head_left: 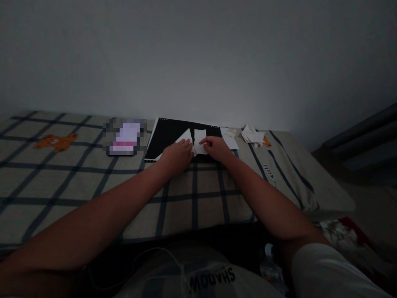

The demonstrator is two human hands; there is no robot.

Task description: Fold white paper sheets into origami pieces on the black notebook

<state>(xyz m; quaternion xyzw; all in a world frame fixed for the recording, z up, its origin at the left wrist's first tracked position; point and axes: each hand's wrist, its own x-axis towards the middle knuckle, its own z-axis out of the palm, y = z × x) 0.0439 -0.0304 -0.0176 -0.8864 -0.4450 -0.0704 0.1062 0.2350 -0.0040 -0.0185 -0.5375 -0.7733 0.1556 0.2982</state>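
Note:
My left hand (178, 155) lies flat with fingers stretched out over a white triangular piece of paper (187, 135), covering much of it. Just to the right, my right hand (215, 147) has curled fingers, with thumb and index finger at the edge of a small, roughly rectangular piece of white paper (200, 135). A narrow dark gap separates the two pieces. Both rest on a black sheet or pad (164, 134) with small holes along its border. Another white sheet (231, 142) sticks out behind my right hand.
Crumpled white paper (252, 135) lies farther right on the checked cloth (124, 178). To the left is a pixelated phone-like device (126, 136) with a lit screen. A plain wall (198, 62) rises behind. Below the cloth's edge, a clear plastic bottle (271, 267) stands near my body.

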